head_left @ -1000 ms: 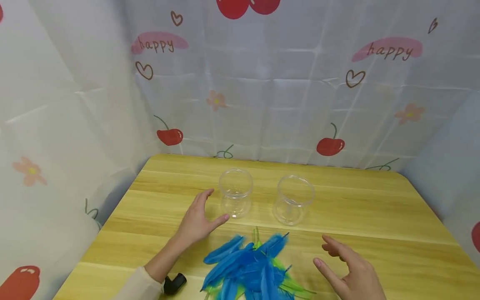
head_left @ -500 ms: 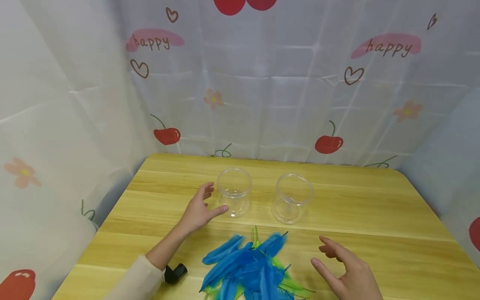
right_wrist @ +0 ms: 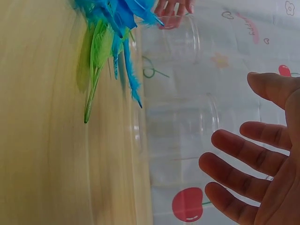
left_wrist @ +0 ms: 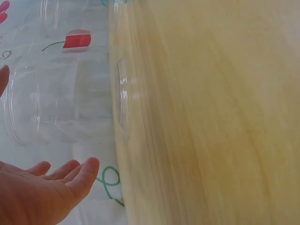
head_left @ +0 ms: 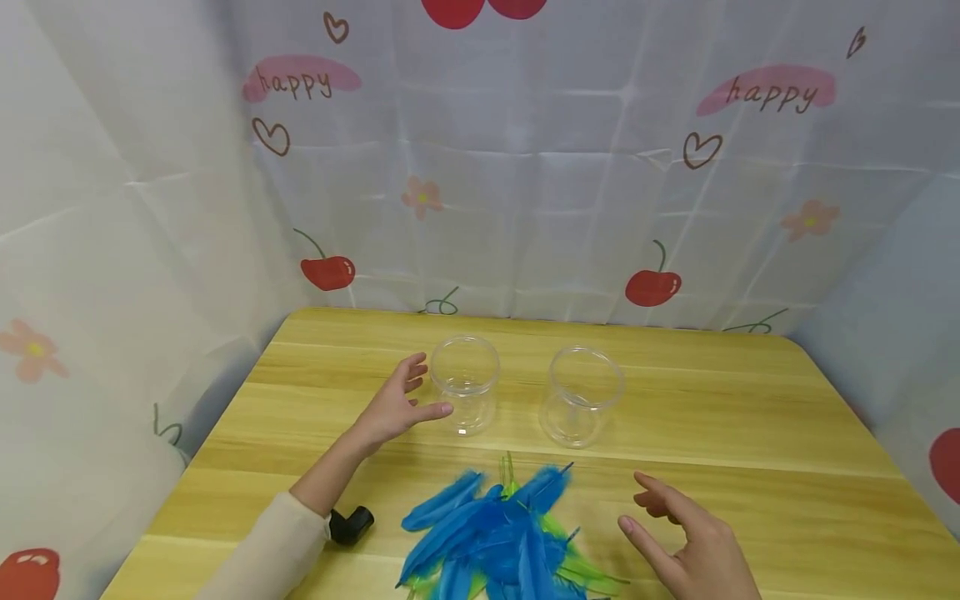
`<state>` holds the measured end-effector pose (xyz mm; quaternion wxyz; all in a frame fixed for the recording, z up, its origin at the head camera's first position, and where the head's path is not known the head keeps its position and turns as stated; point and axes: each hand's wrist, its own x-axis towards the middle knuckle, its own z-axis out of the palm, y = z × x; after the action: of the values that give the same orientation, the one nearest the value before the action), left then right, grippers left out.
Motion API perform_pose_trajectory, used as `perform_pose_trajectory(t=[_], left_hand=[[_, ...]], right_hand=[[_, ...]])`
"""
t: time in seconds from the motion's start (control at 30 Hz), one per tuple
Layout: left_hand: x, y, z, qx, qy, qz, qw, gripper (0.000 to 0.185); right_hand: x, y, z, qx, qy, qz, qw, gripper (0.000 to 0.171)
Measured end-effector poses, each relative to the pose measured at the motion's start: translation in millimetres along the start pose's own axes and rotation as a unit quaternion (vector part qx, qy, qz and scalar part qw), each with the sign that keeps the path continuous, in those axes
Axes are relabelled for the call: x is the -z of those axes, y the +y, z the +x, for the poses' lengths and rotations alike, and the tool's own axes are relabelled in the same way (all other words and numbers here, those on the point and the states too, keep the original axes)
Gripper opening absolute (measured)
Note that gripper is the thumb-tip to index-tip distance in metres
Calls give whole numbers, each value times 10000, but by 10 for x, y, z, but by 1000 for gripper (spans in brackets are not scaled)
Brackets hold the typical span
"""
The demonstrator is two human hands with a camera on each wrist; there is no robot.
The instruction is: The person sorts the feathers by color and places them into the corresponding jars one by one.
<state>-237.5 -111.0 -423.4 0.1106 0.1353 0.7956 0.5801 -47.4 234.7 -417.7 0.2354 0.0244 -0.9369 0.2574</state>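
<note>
Two clear plastic round containers stand side by side on the wooden table, the left container [head_left: 467,390] and the right container [head_left: 582,407]. My left hand [head_left: 390,410] is beside the left container, its thumb in front of it and its fingers at its left side, not curled round it. Whether they touch cannot be told. In the left wrist view, the same container [left_wrist: 70,103] lies between thumb and fingers. My right hand [head_left: 693,542] hovers to the right of a pile of blue feathers [head_left: 495,533] with green feathers [right_wrist: 100,49] beneath, fingers spread and holding nothing.
A small black object [head_left: 351,527] lies by the left sleeve [head_left: 273,546], partly hidden by it. Behind the wooden table [head_left: 712,400] hangs a white curtain [head_left: 525,233] printed with cherries, hearts and flowers. It also closes off the left and right sides.
My left hand has moved forward, farther along the left container's side. The right hand has barely moved. The containers and feathers stay in place on the table, and the view has shifted slightly.
</note>
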Motion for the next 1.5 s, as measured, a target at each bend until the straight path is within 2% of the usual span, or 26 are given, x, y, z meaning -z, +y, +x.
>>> perform_pose_trajectory(t=[0.13, 0.5, 0.73, 0.97, 1.23, 1.5], left_hand=[[-1, -5, 28, -17, -117, -37, 9999, 95], [0, -51, 137, -249, -181, -235, 9993, 96], [-16, -106, 208, -331, -374, -434, 9978, 98], [-27, -136, 261, -547, -529, -469, 9960, 97], [-37, -153, 303, -737, -533, -473, 9947, 95], [-31, -153, 310, -695, -491, -483, 9952, 97]], right_hand=[[-10, 2, 0, 9, 10, -5, 10000, 46], [-45, -10, 17, -10, -132, 17, 9999, 46], [-73, 10, 16, -7, -224, 64, 9997, 46], [-90, 30, 15, 16, -208, 101, 9997, 46], [-102, 37, 9, 47, -234, 175, 9996, 46], [-126, 2, 16, -74, -498, 188, 9986, 45]])
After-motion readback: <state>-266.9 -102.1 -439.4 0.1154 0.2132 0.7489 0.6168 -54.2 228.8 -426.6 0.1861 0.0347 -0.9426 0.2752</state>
